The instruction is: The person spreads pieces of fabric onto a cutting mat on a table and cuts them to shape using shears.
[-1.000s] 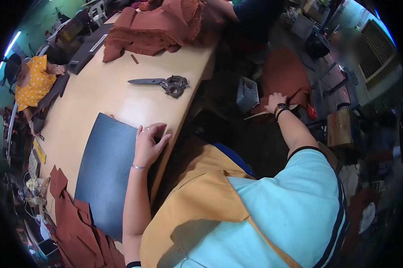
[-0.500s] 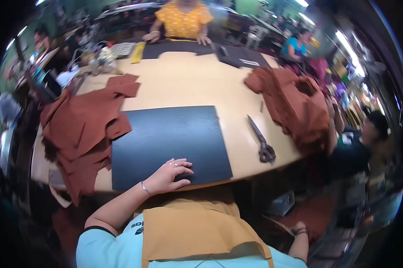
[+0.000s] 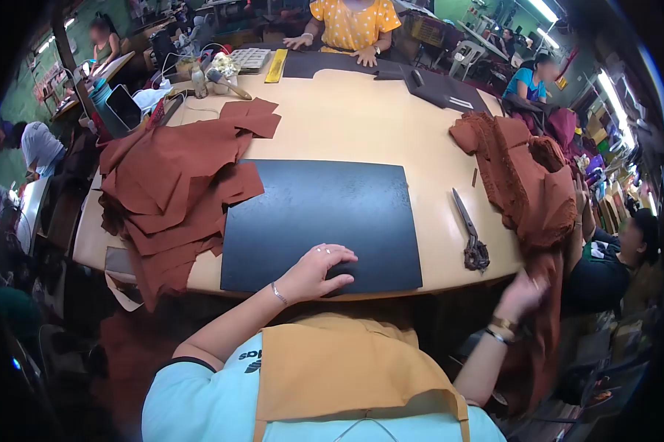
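Two hands, one reddish-brown leather length (image 3: 544,328): it hangs off the table (image 3: 369,118) at right, long axis running downward. Right hand (image 3: 523,296) nearer, blurred, at the leather's left side; cannot tell whether fingers grip it. Left hand (image 3: 321,272) well apart on the black cutting board (image 3: 317,206), fingers loosely spread, nothing held.

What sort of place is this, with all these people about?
Probably a leather or fabric workshop, though the exact material is hard to tell: reddish-brown cut pieces are heaped on a large table, with large scissors beside a dark board.
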`<move>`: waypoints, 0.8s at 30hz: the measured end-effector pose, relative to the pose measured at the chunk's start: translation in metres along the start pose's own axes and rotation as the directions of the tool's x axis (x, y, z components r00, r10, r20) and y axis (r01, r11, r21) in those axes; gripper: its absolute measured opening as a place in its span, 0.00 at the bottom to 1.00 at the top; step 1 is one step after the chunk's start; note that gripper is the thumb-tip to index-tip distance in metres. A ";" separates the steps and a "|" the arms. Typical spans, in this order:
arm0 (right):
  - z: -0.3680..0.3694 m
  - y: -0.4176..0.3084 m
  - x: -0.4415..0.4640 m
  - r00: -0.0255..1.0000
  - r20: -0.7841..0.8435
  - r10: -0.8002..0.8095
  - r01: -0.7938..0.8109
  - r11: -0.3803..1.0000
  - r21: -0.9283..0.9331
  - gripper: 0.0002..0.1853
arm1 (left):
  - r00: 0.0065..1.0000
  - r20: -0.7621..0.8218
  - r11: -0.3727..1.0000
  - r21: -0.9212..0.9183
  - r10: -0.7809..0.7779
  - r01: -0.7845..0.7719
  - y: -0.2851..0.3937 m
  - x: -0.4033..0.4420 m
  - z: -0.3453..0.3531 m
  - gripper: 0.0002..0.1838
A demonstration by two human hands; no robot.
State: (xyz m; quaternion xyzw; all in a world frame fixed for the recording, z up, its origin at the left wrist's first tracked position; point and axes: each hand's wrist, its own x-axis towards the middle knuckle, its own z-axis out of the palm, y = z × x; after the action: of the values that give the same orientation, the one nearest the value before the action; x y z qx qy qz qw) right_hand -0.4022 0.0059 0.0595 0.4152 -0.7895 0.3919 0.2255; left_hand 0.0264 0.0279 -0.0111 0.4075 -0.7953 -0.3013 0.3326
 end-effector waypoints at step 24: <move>0.023 -0.114 -0.158 0.133 0.742 -0.657 -0.715 0.455 0.531 0.10 | 0.884 -0.423 0.679 0.590 -0.200 0.436 -0.087 0.031 -0.076 0.33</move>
State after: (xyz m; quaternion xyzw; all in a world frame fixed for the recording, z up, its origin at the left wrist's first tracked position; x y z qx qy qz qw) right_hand -0.2205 0.0236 -0.0120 0.5798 -0.3838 0.3573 -0.6236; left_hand 0.1107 -0.0562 -0.0225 0.6768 -0.6986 0.0226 0.2309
